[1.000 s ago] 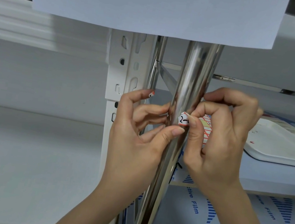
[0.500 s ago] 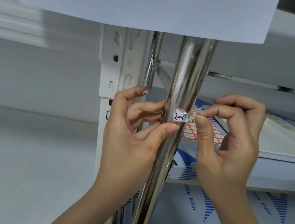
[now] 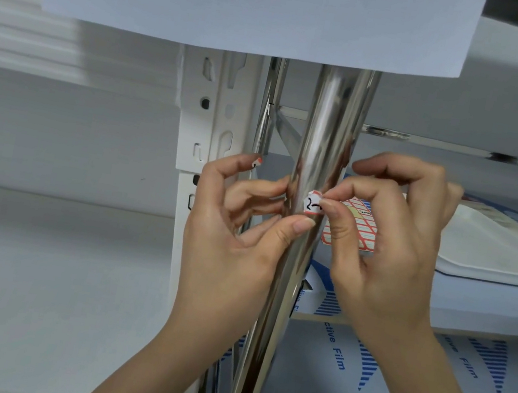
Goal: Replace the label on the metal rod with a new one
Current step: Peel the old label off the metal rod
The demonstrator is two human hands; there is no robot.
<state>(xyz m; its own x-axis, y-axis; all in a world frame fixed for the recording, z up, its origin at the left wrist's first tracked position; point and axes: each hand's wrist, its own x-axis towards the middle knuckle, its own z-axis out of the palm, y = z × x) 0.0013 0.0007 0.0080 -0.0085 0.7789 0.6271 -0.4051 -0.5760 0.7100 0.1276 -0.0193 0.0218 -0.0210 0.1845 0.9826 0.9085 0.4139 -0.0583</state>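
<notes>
The right hand [image 3: 388, 252] pinches the old label [image 3: 312, 202], half peeled off the rod [image 3: 322, 138]; the left hand [image 3: 235, 226] grips the rod; a new label is still needed

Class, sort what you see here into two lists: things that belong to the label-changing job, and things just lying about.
Part of the job:
metal rod
label, pinched by the right hand
left hand, steadying the rod
sheet of labels
small sticker on the left forefinger

Just lying about:
white tray
hanging white paper
white shelf post
</notes>
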